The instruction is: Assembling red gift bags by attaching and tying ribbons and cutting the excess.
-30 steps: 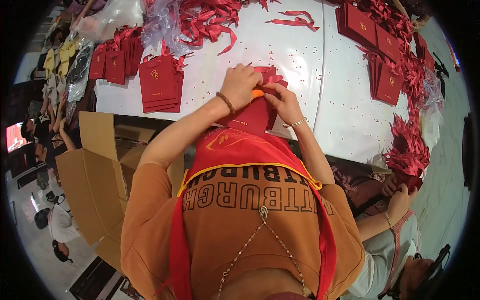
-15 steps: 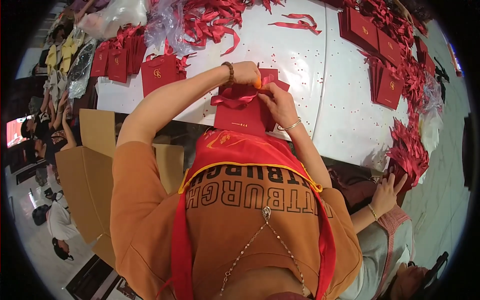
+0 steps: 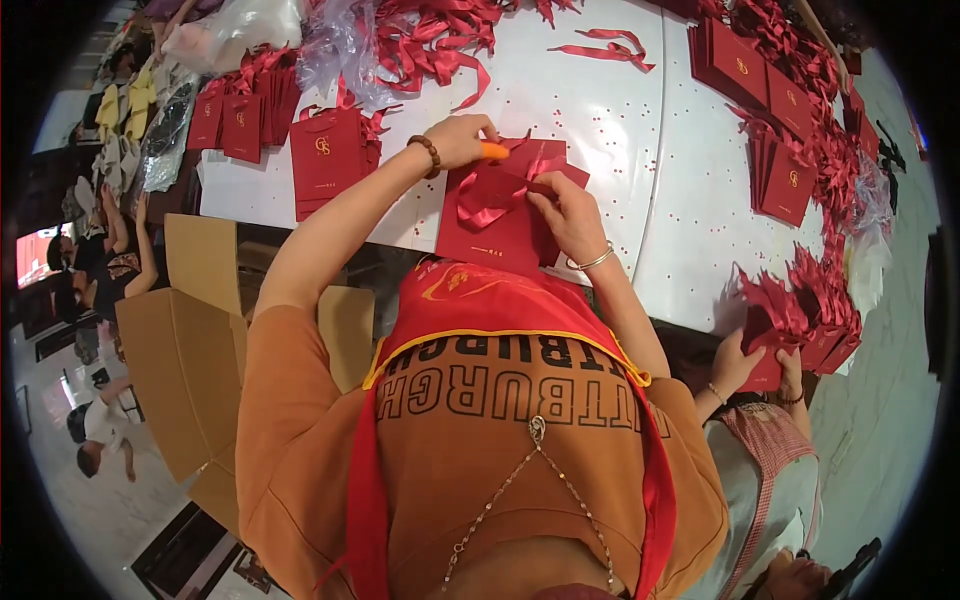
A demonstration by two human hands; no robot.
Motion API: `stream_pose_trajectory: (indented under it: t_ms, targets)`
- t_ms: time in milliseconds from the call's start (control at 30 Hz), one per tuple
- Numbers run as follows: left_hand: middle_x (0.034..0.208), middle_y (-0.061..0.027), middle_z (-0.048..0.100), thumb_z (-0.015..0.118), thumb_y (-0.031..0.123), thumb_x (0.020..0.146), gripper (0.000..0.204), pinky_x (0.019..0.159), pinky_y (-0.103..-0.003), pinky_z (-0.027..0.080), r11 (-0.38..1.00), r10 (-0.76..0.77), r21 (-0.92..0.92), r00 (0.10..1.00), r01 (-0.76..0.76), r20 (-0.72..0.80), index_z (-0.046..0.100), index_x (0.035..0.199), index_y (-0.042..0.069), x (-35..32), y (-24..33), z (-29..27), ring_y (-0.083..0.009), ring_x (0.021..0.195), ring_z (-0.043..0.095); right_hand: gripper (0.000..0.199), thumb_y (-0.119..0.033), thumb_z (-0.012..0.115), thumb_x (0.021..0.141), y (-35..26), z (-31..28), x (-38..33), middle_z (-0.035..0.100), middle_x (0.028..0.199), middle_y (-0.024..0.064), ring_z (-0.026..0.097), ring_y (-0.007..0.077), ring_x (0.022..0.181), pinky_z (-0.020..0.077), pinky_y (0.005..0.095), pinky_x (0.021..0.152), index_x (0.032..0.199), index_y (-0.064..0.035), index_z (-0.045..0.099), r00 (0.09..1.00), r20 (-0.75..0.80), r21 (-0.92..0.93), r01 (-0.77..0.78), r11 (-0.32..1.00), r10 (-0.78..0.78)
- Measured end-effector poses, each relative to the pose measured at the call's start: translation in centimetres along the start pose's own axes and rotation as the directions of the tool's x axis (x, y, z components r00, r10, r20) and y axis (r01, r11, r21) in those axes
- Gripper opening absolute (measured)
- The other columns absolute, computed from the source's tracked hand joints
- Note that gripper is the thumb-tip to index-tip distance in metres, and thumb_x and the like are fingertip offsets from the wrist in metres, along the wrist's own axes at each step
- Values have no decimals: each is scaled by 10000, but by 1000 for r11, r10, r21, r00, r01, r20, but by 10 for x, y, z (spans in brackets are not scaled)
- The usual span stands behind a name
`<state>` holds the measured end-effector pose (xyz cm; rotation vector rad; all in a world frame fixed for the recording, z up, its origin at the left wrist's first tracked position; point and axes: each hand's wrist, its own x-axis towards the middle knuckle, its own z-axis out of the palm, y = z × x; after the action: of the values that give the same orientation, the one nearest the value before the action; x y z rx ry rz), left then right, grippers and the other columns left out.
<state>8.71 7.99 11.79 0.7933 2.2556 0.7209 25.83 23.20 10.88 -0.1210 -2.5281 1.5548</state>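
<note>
A red paper gift bag (image 3: 485,243) with gold print lies in front of me at the table's near edge, on top of another red bag. A glossy red ribbon (image 3: 483,214) loops over its face. My right hand (image 3: 572,217), wearing a silver bangle, pinches the ribbon near the bag's upper right. My left hand (image 3: 455,143), with a beaded bracelet, hovers over the bag's upper left edge, its fingers apart. An orange cover (image 3: 493,151) shows on one of its digits. I see nothing gripped in that hand.
Red bags with ribbons (image 3: 325,160) stand at the left, and stacked bags (image 3: 740,65) at the far right. Loose ribbons (image 3: 430,45) and clear plastic lie at the back. An opened cardboard box (image 3: 180,370) sits at my left. A co-worker's hands (image 3: 735,365) hold a red bag at right.
My left hand has drawn back to the left, away from my right hand, and its fingers have spread. The co-worker now has both hands on a red bag.
</note>
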Motion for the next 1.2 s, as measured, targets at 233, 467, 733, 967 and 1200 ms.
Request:
stream_pose_trajectory:
  t_ms: [233, 467, 733, 967, 1200]
  targets:
    - [711, -64, 614, 590, 15, 727, 494, 584, -244, 434, 943, 10, -327, 986, -66, -169, 465, 1197, 101, -19, -2, 3, -114, 615, 549, 156, -76, 599, 796, 3, -2, 1, 605, 776, 96, 560, 175, 646, 442, 271, 597, 934, -19, 552, 1000, 13, -5, 5, 1000, -5]
    - [707, -44, 592, 602, 133, 784, 441, 565, -213, 411, 837, 49, -546, 999, -34, 12, 474, 1195, 39, -15, 20, -1, -80, 608, 523, 170, -76, 593, 786, -11, -2, 5, 589, 830, 153, 581, 312, 736, 465, 342, 637, 936, -22, 532, 999, 48, -20, 21, 1000, -20]
    - [640, 5, 552, 613, 207, 783, 194, 520, -229, 376, 943, 178, -295, 982, -152, 63, 633, 781, 14, 10, 28, 22, -63, 581, 473, 199, -91, 614, 786, -8, -2, 5, 592, 790, 119, 544, 207, 625, 441, 280, 583, 960, -26, 540, 994, 16, -65, 107, 992, -106]
    - [515, 60, 411, 543, 175, 863, 109, 452, -220, 319, 325, -117, -945, 993, 42, 4, 559, 855, 67, 27, 8, -15, -58, 442, 368, 186, -111, 610, 791, -15, -14, 6, 598, 770, 138, 571, 218, 653, 452, 274, 613, 942, -24, 546, 985, 163, 24, -62, 998, 58]
    - [1066, -28, 546, 584, 202, 831, 378, 723, -241, 458, 646, 27, -763, 999, -32, -20, 484, 1164, 55, -36, 2, -19, -103, 935, 534, 210, -130, 634, 802, 3, -9, 6, 560, 739, 6, 497, 61, 655, 415, 204, 582, 943, 5, 556, 956, -104, 409, -212, 888, 276]
